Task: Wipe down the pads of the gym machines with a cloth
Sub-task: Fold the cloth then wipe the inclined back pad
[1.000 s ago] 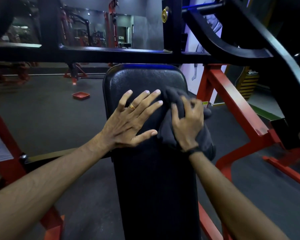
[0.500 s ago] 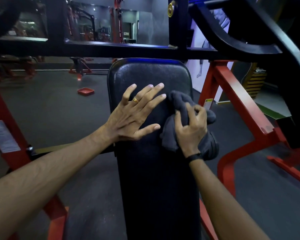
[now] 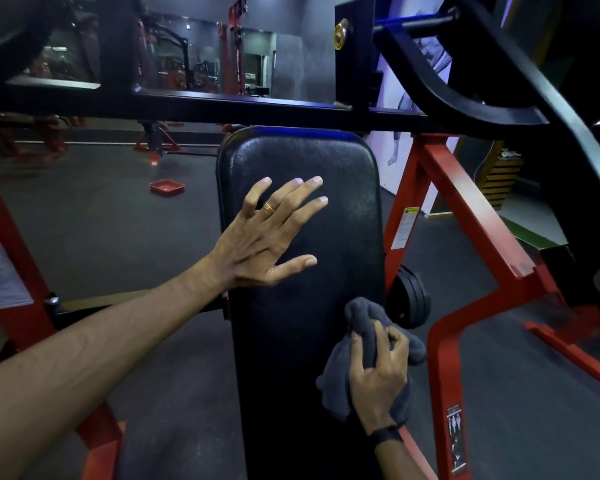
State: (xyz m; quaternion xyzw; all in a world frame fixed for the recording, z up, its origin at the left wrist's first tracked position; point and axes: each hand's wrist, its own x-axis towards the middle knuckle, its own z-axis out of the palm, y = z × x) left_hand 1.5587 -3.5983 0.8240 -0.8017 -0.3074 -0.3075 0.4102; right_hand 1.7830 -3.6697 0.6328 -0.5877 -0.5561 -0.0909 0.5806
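A long black padded bench [image 3: 343, 209] runs away from me in the middle of the view. My left hand [image 3: 267, 237] lies flat on its upper left part, fingers spread and straight, a gold ring on one finger. My right hand [image 3: 378, 372] grips a bunched dark grey cloth [image 3: 364, 327] and holds it against the pad's right edge, lower down. Part of the cloth hangs off the pad's side under my palm.
Red frame legs [image 3: 465, 216] stand to the right and left of the bench. A black crossbar [image 3: 222, 105] and curved black arm [image 3: 447, 91] pass overhead at the far end. Black weight plates [image 3: 409, 299] sit beside the pad. A red tray [image 3: 166, 187] lies on the floor.
My right hand has dragged the cloth down the pad's right side toward me, from beside my left hand to well below it. My left hand has stayed flat on the pad.
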